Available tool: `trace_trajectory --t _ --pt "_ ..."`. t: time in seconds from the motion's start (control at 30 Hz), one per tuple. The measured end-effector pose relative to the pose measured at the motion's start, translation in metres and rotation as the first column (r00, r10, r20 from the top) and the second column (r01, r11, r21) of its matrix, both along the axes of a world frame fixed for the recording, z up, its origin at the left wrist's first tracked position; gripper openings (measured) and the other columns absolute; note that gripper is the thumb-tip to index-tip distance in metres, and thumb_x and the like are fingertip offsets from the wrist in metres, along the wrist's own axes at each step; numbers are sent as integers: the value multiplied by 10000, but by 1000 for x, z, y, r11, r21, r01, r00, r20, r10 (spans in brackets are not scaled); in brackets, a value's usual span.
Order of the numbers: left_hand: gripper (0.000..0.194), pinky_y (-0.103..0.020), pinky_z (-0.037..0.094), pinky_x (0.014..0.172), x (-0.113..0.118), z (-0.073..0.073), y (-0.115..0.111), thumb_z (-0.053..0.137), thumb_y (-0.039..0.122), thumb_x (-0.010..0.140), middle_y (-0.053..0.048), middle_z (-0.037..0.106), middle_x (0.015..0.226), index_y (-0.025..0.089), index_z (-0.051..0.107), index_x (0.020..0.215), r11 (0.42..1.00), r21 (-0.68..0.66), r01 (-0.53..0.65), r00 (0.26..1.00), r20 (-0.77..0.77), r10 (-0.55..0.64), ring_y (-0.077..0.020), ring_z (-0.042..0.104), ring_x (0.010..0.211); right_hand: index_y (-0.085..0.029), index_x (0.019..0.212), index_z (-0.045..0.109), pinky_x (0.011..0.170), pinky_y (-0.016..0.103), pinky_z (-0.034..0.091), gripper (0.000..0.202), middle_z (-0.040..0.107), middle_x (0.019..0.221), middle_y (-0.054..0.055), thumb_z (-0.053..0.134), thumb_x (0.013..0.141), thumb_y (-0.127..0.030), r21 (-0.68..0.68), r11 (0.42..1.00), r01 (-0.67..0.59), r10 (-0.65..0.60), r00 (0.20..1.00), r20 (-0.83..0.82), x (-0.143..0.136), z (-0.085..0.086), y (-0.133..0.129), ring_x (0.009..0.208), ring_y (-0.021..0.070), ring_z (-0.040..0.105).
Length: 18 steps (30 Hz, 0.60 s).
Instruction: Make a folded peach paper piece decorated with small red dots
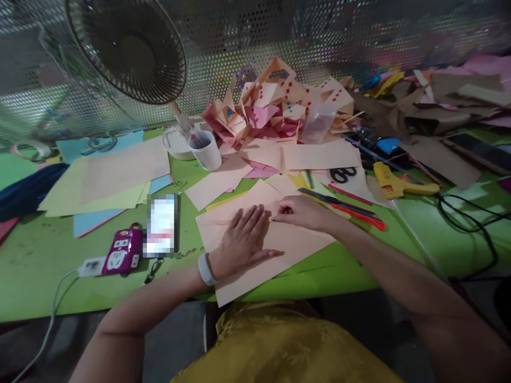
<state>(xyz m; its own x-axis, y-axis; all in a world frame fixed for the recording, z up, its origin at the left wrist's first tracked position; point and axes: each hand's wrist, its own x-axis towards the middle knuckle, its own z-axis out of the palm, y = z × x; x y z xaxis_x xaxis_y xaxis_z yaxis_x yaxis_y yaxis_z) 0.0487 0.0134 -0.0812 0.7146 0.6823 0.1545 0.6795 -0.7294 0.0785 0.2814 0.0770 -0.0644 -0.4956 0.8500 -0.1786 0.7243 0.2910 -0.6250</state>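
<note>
A peach-coloured sheet of paper [235, 276] lies at an angle near the table's front edge. My left hand [243, 242] is open and flat on it, fingers stretched and thumb apart. Just right of those fingertips, my right hand [297, 214] is closed, its fingers curled and the thumb tip pressed down at the sheet. Whatever it pinches, if anything, is too small to make out. A thin line or strip runs across the sheet under both hands. Close behind my right wrist rest a black-and-orange box cutter [339, 205] and black-handled scissors [342, 174].
A crumpled paper pile [275, 106] stands at the back, with a white cup [205, 151] and a fan [131, 53] to its left. A phone [161, 226] and purple power bank [122, 252] lie left. A yellow glue gun [403, 183] with a black cord sits right.
</note>
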Motion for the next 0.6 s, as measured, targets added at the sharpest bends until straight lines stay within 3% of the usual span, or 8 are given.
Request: trace_trajectory --t 0.13,0.37,0.6 --pt "896 -508 182 1214 1 0 0 303 748 906 -165 329 1593 120 258 1543 1000 -7 -18 1000 10 18 -306 236 1501 -196 764 675 586 260 317 261 669 742 6 662 844 -444 -12 1000 -18 18 1000 6 0 3 0 652 142 536" --pt "910 -515 185 1209 1 -3 1 383 715 910 -181 333 1588 168 113 1585 1000 11 8 998 69 -9 -312 251 1497 -185 808 693 619 247 340 208 693 812 21 682 836 -391 -46 998 -48 47 998 -31 7 5 2 703 143 565" --pt "877 -534 200 1192 1 0 1 409 663 936 -193 329 1588 148 121 1585 999 31 39 998 50 -40 -330 256 1492 -175 802 713 632 255 348 214 698 807 35 684 843 -383 -13 1000 -3 4 997 82 31 7 -2 727 157 584"
